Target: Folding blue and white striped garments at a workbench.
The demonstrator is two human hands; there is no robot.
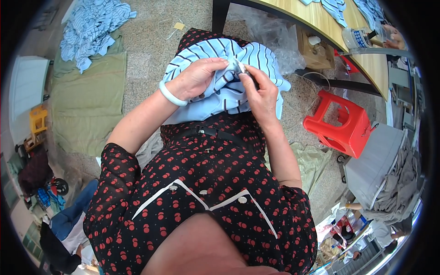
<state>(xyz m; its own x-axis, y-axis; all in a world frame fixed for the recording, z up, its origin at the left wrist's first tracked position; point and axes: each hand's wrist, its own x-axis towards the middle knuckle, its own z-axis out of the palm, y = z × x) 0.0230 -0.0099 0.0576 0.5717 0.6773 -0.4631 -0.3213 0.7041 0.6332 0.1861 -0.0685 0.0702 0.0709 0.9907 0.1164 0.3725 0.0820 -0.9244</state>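
Note:
A light blue garment with dark and white stripes [201, 110] lies bunched across my lap. My left hand [199, 78], with a pale bangle [172, 94] at the wrist, is closed and pinches a fold of it between thumb and fingers. My right hand [261, 91] is closed around a small metal tool [241, 68] that looks like thread snips. Its tip touches or nearly touches the cloth beside my left fingertips. My right fingers hide most of the tool, so its blades are hard to make out.
A red plastic stool [350, 121] stands at the right, near a grey cart [371, 160] heaped with grey cloth. A wooden-topped table [298, 11] is at the far right. More striped garments [89, 32] lie on a green cloth [89, 105] at the left. A person [59, 250] is at lower left.

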